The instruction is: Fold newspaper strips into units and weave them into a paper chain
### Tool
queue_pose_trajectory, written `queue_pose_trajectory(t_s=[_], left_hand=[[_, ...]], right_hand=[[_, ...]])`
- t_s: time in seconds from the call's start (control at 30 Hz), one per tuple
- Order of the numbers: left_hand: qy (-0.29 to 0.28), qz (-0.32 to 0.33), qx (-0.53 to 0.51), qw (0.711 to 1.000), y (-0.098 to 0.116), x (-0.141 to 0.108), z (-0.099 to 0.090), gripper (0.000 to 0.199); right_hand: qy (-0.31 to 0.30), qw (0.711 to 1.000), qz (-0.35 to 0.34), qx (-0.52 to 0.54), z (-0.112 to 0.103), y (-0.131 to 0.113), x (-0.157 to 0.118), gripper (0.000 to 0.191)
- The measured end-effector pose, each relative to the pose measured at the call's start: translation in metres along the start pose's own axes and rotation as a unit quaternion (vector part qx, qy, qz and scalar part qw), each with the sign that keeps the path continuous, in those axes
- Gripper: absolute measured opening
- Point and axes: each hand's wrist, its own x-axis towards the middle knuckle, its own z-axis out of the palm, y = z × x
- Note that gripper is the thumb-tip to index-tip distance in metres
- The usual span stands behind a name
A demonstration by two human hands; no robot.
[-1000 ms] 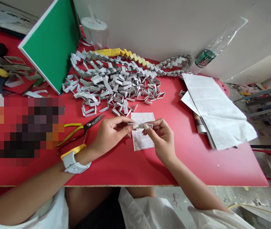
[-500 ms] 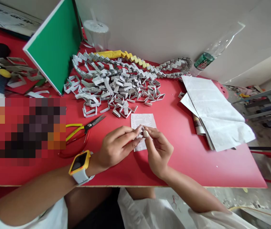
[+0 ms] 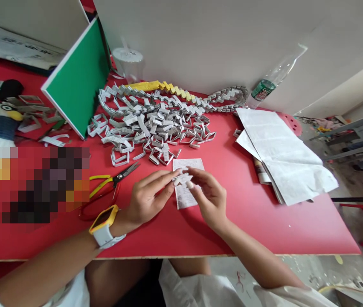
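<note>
A small folded paper strip [image 3: 182,178] is held between my two hands above a printed sheet of paper [image 3: 186,201]. My left hand [image 3: 151,197] pinches its left end between thumb and fingertips. My right hand [image 3: 210,199] closes thumb and forefinger at its right end. Part of the strip is hidden behind the fingertips. Left of my left hand lie scissors [image 3: 117,181] with yellow and red handles, blades parted. Beyond the sheet is a heap of folded paper links [image 3: 165,123]. A linked paper chain [image 3: 222,96] with a yellow section [image 3: 178,90] runs behind it.
A green board [image 3: 79,81] stands at the back left, near a lidded plastic cup [image 3: 128,64]. A plush penguin [image 3: 0,128] sits at the left. White sheets [image 3: 290,157] overlap at the right, with a plastic bottle [image 3: 264,89] against the wall. The red table [image 3: 264,230] ends near my forearms.
My hands have tilted the paper strip, which now lies flatter and shows more. The fingers of my right hand have spread slightly around it. The camera view has shifted a little.
</note>
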Motion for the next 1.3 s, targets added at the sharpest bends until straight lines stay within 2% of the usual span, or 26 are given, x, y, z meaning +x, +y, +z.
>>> queue_pose_trajectory(t_s=[0.1,0.17,0.23,0.33,0.43,0.5,0.6,0.67,0.73,0.8,0.87,0.93,0.97,1.0,1.07,1.1,1.17,1.23,1.3], left_hand=[[-0.022,-0.004,-0.029,0.999,-0.002,0.002,0.002,0.027],[-0.038,-0.01,-0.042,0.998,-0.004,0.004,0.003,0.02],[-0.047,-0.016,-0.043,0.998,-0.005,0.006,0.003,0.015],[-0.058,-0.007,-0.044,0.997,-0.004,0.007,0.003,0.016],[-0.097,-0.009,-0.051,0.994,-0.004,0.009,0.001,0.02],[-0.113,-0.074,-0.004,0.991,-0.01,0.014,-0.003,0.024],[-0.079,-0.233,0.117,0.962,-0.028,0.032,-0.018,0.037],[-0.068,-0.273,0.155,0.947,-0.042,0.046,-0.033,0.052],[-0.09,-0.289,0.184,0.935,-0.047,0.054,-0.048,0.061],[-0.105,-0.294,0.211,0.926,-0.04,0.051,-0.059,0.062],[-0.132,-0.271,0.231,0.925,-0.02,0.035,-0.064,0.052],[-0.203,-0.188,0.234,0.932,0.005,0.008,-0.064,0.038],[-0.255,-0.122,0.225,0.933,0.018,-0.009,-0.062,0.046],[-0.304,-0.056,0.209,0.928,0.029,-0.026,-0.061,0.061],[-0.366,0.033,0.186,0.911,0.046,-0.059,-0.057,0.082],[-0.373,0.052,0.186,0.908,0.051,-0.074,-0.055,0.082],[-0.347,0.061,0.192,0.916,0.056,-0.097,-0.052,0.062],[-0.291,0.06,0.172,0.939,0.055,-0.112,-0.05,0.04],[-0.223,0.043,0.135,0.965,0.053,-0.12,-0.05,0.027]], right_hand=[[0.001,0.999,-0.031,-0.007,-0.002,0.002,0.006,0.008],[0.001,1.0,-0.02,-0.006,-0.003,0.0,0.007,0.002],[-0.012,1.0,0.016,-0.006,-0.004,-0.001,0.007,0.006],[-0.001,0.996,0.084,0.026,-0.004,-0.003,0.008,0.013],[-0.013,0.992,0.112,0.049,-0.004,-0.001,0.013,0.017],[-0.037,0.995,0.095,0.02,-0.007,0.0,0.02,0.02],[-0.047,0.993,0.028,-0.1,-0.015,-0.004,0.026,0.024],[-0.086,0.972,-0.032,-0.216,-0.022,-0.011,0.021,0.026],[-0.159,0.927,-0.08,-0.329,-0.027,-0.016,0.006,0.036],[-0.228,0.878,-0.098,-0.409,-0.031,-0.018,-0.019,0.056],[-0.284,0.847,-0.096,-0.438,-0.033,-0.017,-0.046,0.068],[-0.337,0.838,-0.1,-0.416,-0.036,-0.016,-0.072,0.066],[-0.356,0.839,-0.107,-0.397,-0.038,-0.015,-0.083,0.06],[-0.368,0.84,-0.117,-0.38,-0.04,-0.014,-0.092,0.049],[-0.359,0.844,-0.149,-0.369,-0.045,-0.012,-0.105,0.026],[-0.34,0.847,-0.167,-0.375,-0.048,-0.01,-0.11,0.021],[-0.296,0.852,-0.2,-0.382,-0.052,-0.008,-0.116,0.025],[-0.267,0.864,-0.214,-0.37,-0.054,-0.007,-0.117,0.026],[-0.233,0.882,-0.199,-0.357,-0.053,-0.008,-0.117,0.025]])
